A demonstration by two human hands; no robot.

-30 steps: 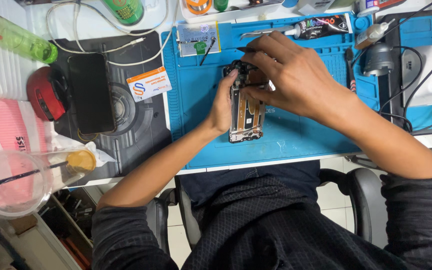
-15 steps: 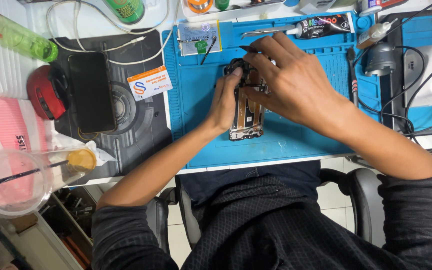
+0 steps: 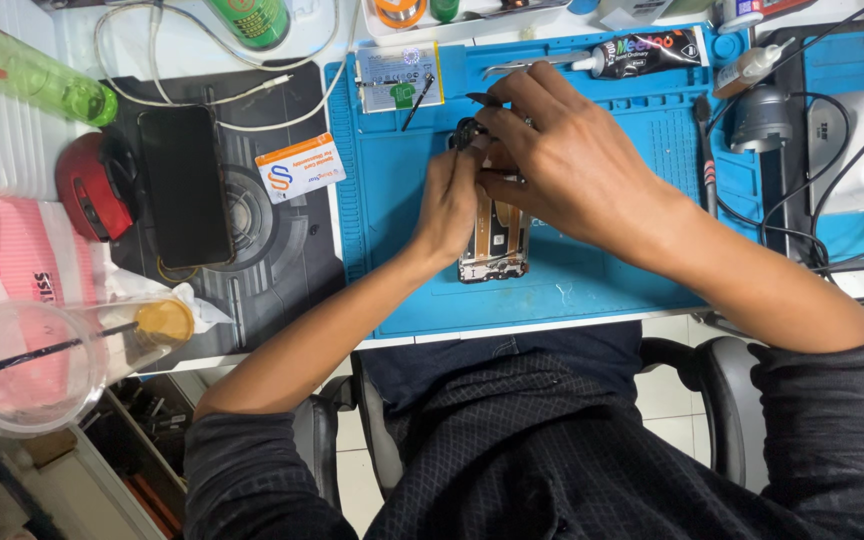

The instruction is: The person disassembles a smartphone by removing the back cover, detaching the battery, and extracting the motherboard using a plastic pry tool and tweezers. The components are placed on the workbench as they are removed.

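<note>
An opened phone body (image 3: pixel 493 245) with its insides bare lies on the blue work mat (image 3: pixel 592 280). My left hand (image 3: pixel 449 205) grips its left edge and holds it steady. My right hand (image 3: pixel 562 165) lies over the phone's upper half, fingers curled down, pinching a thin dark tool whose tip shows near the phone's top. The upper part of the phone is hidden under both hands.
A black phone (image 3: pixel 184 185) lies on a dark mat to the left, beside a red mouse (image 3: pixel 92 185). A glue tube (image 3: pixel 647 52), tweezers (image 3: pixel 527 67) and a flat battery (image 3: pixel 397 77) sit along the mat's far edge. A clear plastic cup (image 3: pixel 27 365) stands at near left. Cables and devices crowd the right.
My right hand has shifted slightly left and down over the phone's top. The left hand keeps its hold and the phone stays in place.
</note>
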